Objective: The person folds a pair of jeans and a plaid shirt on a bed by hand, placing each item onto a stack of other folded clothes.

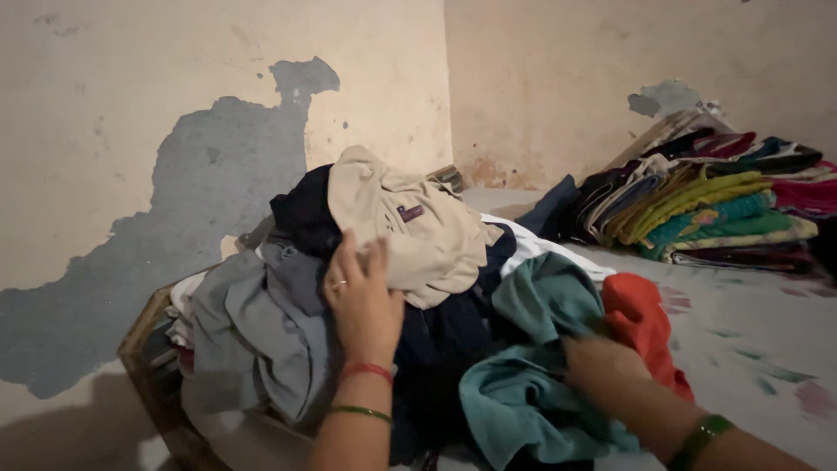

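A heap of loose clothes lies on a bed in front of me. My left hand (pixel 362 301) rests flat on the heap, fingers spread, touching a beige garment (pixel 410 222) and a dark navy one (pixel 445 336). It wears a ring and red and green bangles. My right hand (pixel 597 366) reaches into a teal garment (pixel 523 384) beside a red-orange cloth (pixel 641 318); its fingers are hidden in the folds. Grey clothes (pixel 261 327) hang at the left of the heap.
A stack of folded colourful clothes (pixel 706 218) sits at the back right on the pale printed bedsheet (pixel 750 340). A wooden bed corner (pixel 144 358) shows at the left. Peeling plaster walls (pixel 174 131) close in behind.
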